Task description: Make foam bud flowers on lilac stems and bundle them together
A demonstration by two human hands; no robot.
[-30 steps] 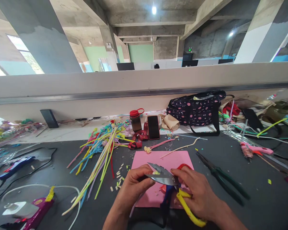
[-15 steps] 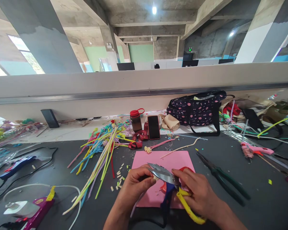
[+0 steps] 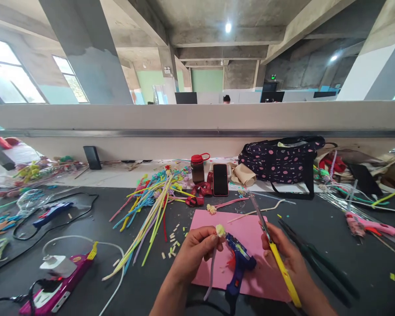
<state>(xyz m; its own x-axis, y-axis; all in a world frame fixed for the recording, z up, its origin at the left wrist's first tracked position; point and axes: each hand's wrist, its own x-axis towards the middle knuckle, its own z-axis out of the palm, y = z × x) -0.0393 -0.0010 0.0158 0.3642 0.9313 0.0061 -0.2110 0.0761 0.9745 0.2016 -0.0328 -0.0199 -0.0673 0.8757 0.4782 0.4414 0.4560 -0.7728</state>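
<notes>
1. Pale yellow blossom (image 3: pixel 220 230), in the head view, is held just above the pink sheet (image 3: pixel 260 285), toward eleven o'clock from the sheet's middle; twelve lies away from the wearer.
2. Beneath the blossom, a lilac stem (image 3: pixel 212 272) is pinched by the left hand (image 3: pixel 202 245), its lower end pointed toward seven. Whether stem and blossom are joined cannot be told, as the spot is covered by fingers. The left grip is closed at the fingertips.
3. Yellow-handled scissors (image 3: pixel 282 265) are held in the right hand (image 3: pixel 288 252) at three o'clock, their tip aimed toward eleven. The right grip is curled loosely around them; how far the blades are parted cannot be told, since they are seen edge-on.
4. Between the hands, a blue glue gun (image 3: pixel 241 255) is laid on the sheet.
5. Around the sheet, on the bench (image 3: pixel 145 289), green-handled pliers (image 3: pixel 304 245) are placed at three and a bundle of fuzzy stems (image 3: pixel 154 206) is spread at ten. Small cut pieces (image 3: pixel 174 239) are scattered between bundle and left hand.
6. A phone (image 3: pixel 220 180) is propped at twelve.
</notes>
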